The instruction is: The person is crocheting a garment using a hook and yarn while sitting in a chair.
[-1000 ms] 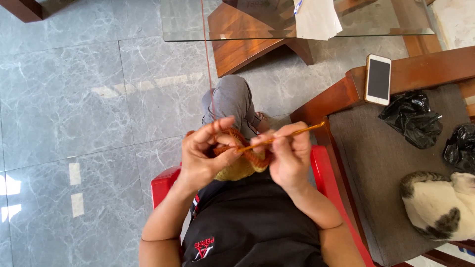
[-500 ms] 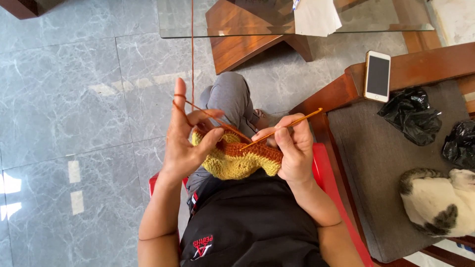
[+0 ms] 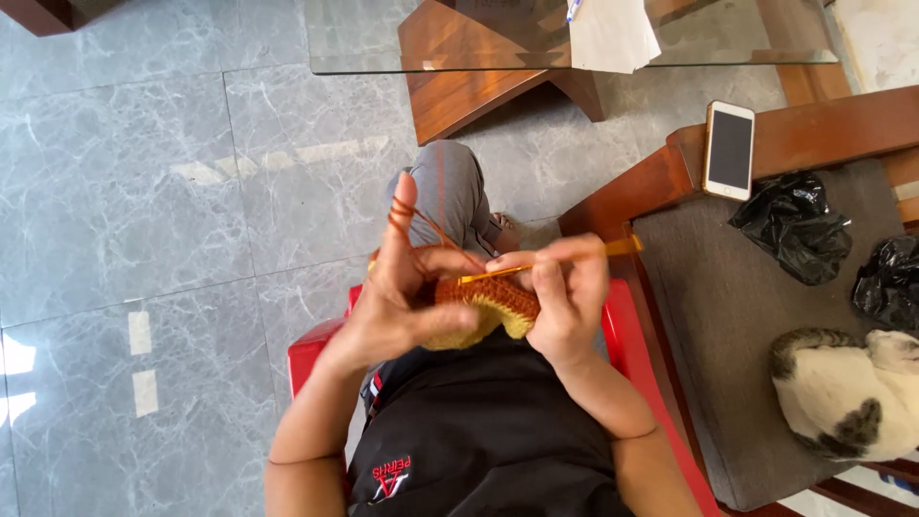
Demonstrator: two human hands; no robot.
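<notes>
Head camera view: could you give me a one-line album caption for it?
Left hand tensions orange yarn while right hand works a hook into crochet, cat nearby.

**Screen, bags, paper and a shirt print**

From my remote seat I see one screen: a white-framed phone (image 3: 729, 149), its dark display blank, lying flat on the wooden armrest (image 3: 814, 134) of the chair. Just beside it, on the grey seat cushion (image 3: 728, 316), sit two crumpled black plastic bags (image 3: 791, 226), one of them cut by the right edge. A white sheet of paper (image 3: 613, 33) rests on the glass tabletop (image 3: 431, 38). The black shirt (image 3: 488, 431) carries a small red and white printed mark.
</notes>
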